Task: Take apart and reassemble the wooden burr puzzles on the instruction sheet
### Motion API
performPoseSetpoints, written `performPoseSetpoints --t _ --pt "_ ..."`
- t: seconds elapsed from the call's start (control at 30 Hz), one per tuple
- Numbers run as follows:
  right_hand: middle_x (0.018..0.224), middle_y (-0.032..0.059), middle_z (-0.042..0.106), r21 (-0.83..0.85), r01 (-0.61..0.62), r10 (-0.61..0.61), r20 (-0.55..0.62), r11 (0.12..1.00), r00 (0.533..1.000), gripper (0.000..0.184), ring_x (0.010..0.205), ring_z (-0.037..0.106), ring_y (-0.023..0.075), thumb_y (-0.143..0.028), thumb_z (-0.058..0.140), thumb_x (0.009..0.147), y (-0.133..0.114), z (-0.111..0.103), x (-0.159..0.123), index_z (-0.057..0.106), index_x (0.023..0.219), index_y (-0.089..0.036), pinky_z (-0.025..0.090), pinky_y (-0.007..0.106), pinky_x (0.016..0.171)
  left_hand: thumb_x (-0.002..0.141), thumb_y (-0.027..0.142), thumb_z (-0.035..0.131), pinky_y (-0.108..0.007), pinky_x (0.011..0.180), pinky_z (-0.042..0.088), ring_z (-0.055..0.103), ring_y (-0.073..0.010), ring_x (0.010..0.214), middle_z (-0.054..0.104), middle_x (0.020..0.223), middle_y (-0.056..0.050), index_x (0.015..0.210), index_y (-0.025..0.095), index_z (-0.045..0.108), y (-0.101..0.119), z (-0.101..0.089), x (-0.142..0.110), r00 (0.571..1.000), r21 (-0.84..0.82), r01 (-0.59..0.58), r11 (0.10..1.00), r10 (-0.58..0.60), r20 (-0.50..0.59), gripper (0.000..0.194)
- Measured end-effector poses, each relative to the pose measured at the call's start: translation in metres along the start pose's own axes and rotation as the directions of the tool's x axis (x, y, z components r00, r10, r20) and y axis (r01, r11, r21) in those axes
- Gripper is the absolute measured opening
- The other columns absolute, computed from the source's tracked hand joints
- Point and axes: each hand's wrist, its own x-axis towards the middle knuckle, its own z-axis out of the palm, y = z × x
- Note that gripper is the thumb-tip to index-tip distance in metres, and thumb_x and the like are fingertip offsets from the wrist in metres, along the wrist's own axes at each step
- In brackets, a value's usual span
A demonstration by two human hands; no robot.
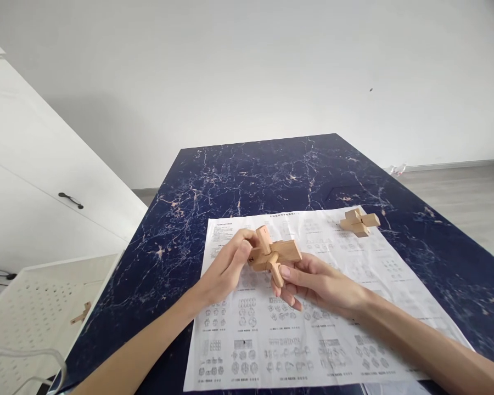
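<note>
A wooden interlocking puzzle (286,251) is held above the printed sheet, between both of my hands. Its light-brown bars cross one another, and dark marks like "1" and "2" show on two bar ends. My left hand (226,263) pinches its left side near the "2" end with thumb and fingers. From the right, my right hand (313,280) grips the lower bar, thumb on top and fingers curled beneath. The large paper sheet (226,345) under my hands carries rows of small puzzle diagrams and captions, too fine to read.
A second wooden puzzle (359,222) rests on the sheet's upper right corner. The table (247,175) has a dark blue marbled top. To the left stand a white cabinet (45,137) and a perforated white surface (37,307) with a small wooden piece (81,313) and a cable (24,351).
</note>
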Motion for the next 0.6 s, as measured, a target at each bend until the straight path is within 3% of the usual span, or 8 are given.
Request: performPoseSetpoints --t 0.1,0.2,0.4,0.6 --pt "0.092 0.0057 0.071 -0.038 0.009 -0.009 0.018 0.999 1.0 0.031 0.067 0.061 0.0096 -0.041 0.063 0.111 0.0034 -0.0019 -0.0007 0.071 0.097 -0.014 0.052 0.025 0.064 0.097 0.085 0.044 -0.052 0.111 0.049 0.062 -0.035 0.13 0.06 0.143 -0.017 0.142 0.022 0.052 0.001 -0.0021 -0.0007 0.995 -0.082 -0.072 0.994 0.077 0.058 0.078" --pt "0.092 0.0062 0.072 -0.04 0.008 -0.007 0.026 0.999 1.0 0.029 0.068 0.063 0.0102 -0.04 0.063 0.11 0.0042 -0.002 -0.0012 0.072 0.102 -0.014 0.052 0.025 0.064 0.087 0.087 0.062 -0.057 0.115 0.048 0.058 -0.0419 0.14 0.056 0.153 -0.02 0.157 0.025 0.044 -0.0032 -0.0035 -0.0013 0.982 -0.16 -0.047 0.986 0.074 0.171 0.095" --pt "0.093 0.0059 0.07 -0.03 0.011 -0.011 0.007 0.999 1.0 0.027 0.07 0.062 0.0113 -0.041 0.064 0.109 0.0015 0.0028 -0.0011 0.071 0.105 -0.015 0.052 0.025 0.062 0.088 0.071 0.077 -0.062 0.113 0.049 0.067 -0.0409 0.129 0.072 0.133 -0.018 0.155 0.023 0.054 -0.0069 -0.0042 0.0003 0.967 -0.251 0.078 0.965 -0.012 0.256 0.085" --pt "0.089 0.0038 0.067 -0.109 0.084 -0.088 -0.029 0.99 0.996 0.027 0.066 0.056 0.0111 -0.042 0.065 0.108 0.0052 0.0073 0.0004 0.071 0.101 -0.016 0.051 0.026 0.061 0.09 0.059 0.082 -0.054 0.101 0.056 0.075 -0.0265 0.094 0.073 0.128 -0.017 0.158 0.026 0.049 -0.0004 -0.0048 0.0012 0.93 -0.393 0.165 0.904 -0.011 0.367 0.083"
